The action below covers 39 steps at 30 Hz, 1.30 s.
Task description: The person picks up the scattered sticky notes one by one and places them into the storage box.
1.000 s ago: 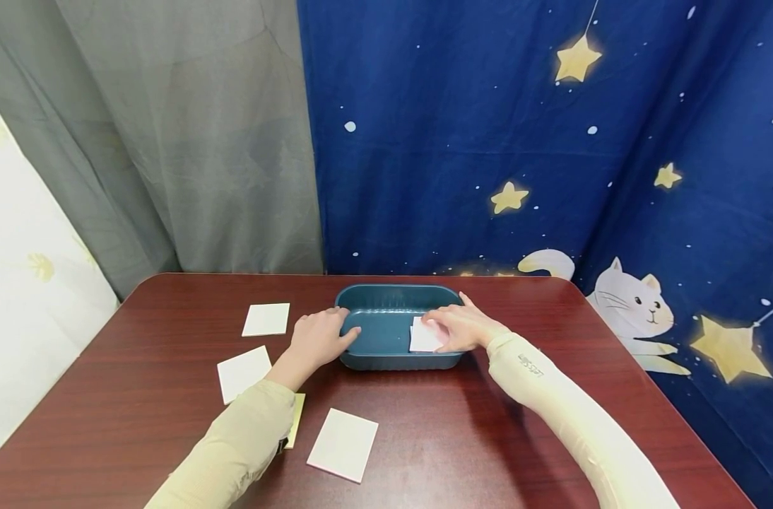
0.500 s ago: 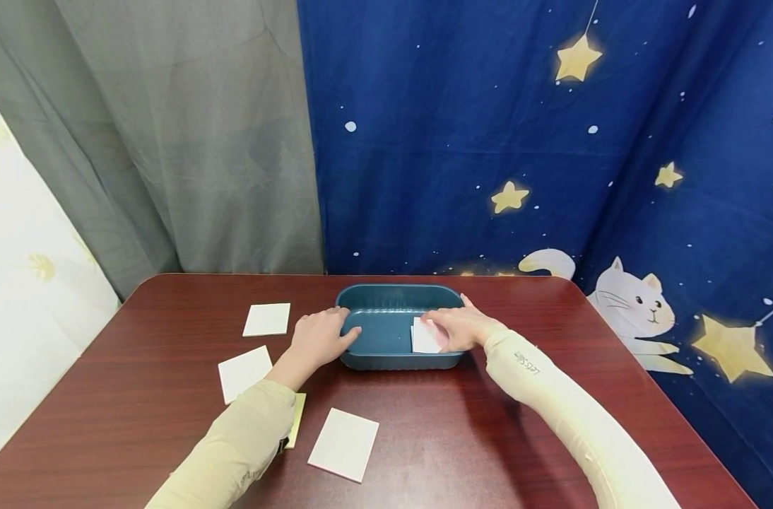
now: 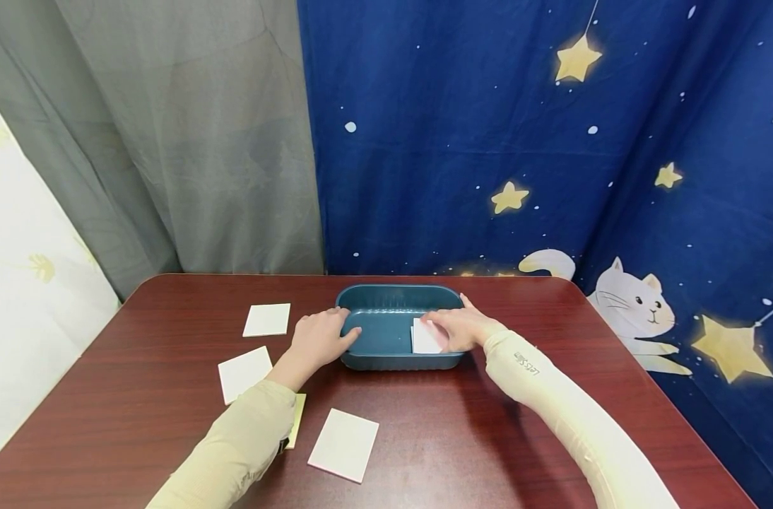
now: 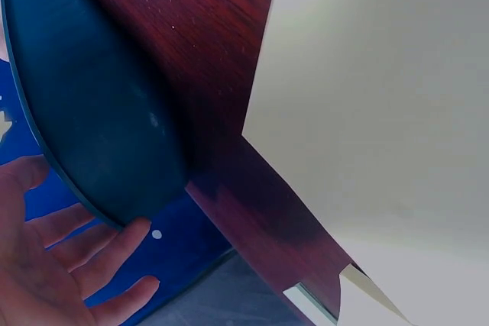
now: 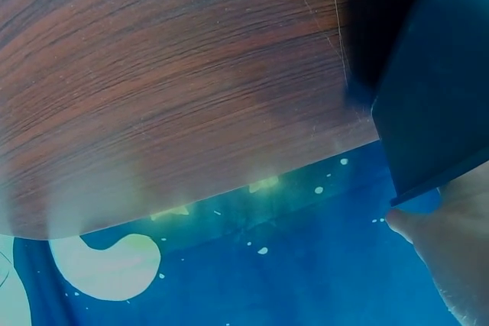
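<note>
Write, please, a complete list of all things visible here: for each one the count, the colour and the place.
tray: 1, dark teal, far middle of the table
white pad: at least 1, white, in the tray's right end
loose pads: 3, off-white, two left of the tray, one nearer the person
yellow pad: 1, yellow, mostly hidden by the left sleeve
table: 1, red-brown, below everything
grey curtain: 1, grey, behind, left
blue curtain: 1, blue with prints, behind, right
pale panel: 1, white, far left
sleeves: 2, cream, on both arms
left hand: 1, bare, tray's left end
right hand: 1, bare, tray's right end
</note>
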Motion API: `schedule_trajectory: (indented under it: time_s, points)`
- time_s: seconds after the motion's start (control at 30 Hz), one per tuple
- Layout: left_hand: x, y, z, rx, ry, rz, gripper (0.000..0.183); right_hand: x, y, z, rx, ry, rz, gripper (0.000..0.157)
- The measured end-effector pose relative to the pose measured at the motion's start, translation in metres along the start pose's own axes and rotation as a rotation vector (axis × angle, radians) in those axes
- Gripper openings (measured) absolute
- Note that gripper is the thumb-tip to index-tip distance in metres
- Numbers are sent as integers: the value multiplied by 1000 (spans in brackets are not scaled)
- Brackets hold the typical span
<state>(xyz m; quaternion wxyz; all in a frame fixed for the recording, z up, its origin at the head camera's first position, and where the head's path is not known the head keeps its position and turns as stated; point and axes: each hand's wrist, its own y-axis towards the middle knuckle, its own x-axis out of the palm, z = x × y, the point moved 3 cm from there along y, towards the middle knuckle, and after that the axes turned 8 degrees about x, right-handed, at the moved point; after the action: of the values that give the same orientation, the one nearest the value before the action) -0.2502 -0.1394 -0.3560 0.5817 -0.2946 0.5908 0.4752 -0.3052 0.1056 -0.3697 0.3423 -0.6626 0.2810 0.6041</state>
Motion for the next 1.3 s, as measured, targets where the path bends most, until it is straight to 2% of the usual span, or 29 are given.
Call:
schedule_trajectory:
  time_s: [0.23,0.67,0.93,1.3]
  points:
    - [0,0,0,-7,0,-10,48,4,3,2,41,-25,-14,65]
    - [-1,-1,2,-2,3,-2,47,3,0,3,57,0,-25,70]
    - [-1,-1,3,-2,9,-9,47,2,-3,4,45,17,5,69]
    - [-1,-1,3,-1,17,-5,48,-2,-9,6,23,76,101,64]
